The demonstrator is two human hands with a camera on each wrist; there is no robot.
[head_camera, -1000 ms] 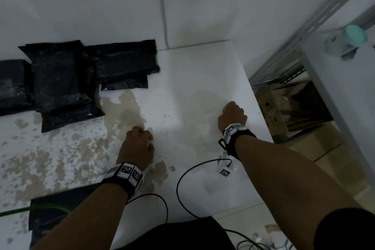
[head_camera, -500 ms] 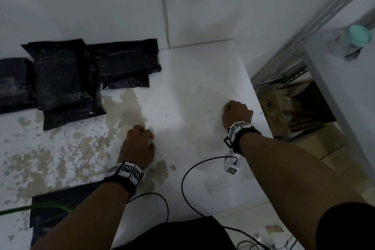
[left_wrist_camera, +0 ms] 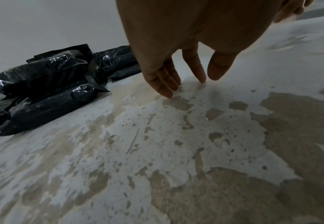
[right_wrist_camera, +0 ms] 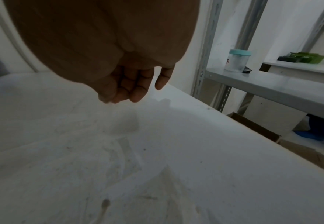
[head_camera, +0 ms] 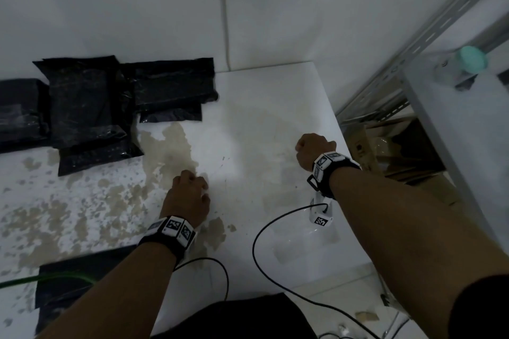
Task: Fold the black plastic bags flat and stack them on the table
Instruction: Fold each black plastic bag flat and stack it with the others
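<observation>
Several folded black plastic bags [head_camera: 91, 107] lie piled at the far left of the white table [head_camera: 261, 118], against the wall, with another folded stack [head_camera: 170, 85] to their right. In the left wrist view the pile [left_wrist_camera: 42, 84] looks puffy and glossy. One more black bag [head_camera: 63, 283] lies flat at the near left edge, partly under my left forearm. My left hand [head_camera: 190, 192] holds nothing; its straight fingertips [left_wrist_camera: 166, 92] touch the worn tabletop. My right hand [head_camera: 314, 148] hovers near the table's right edge, fingers loosely curled [right_wrist_camera: 130, 91], empty.
A grey metal shelf rack [head_camera: 454, 124] stands right of the table, carrying a jar with a teal lid [head_camera: 468, 59]. Cardboard boxes [head_camera: 385, 146] sit below it. A black cable [head_camera: 256, 245] loops over the near table edge, and a green cable [head_camera: 41, 281] crosses the flat bag.
My right hand has drifted a little to the right, toward the table's edge. The left hand and the bags have stayed where they were.
</observation>
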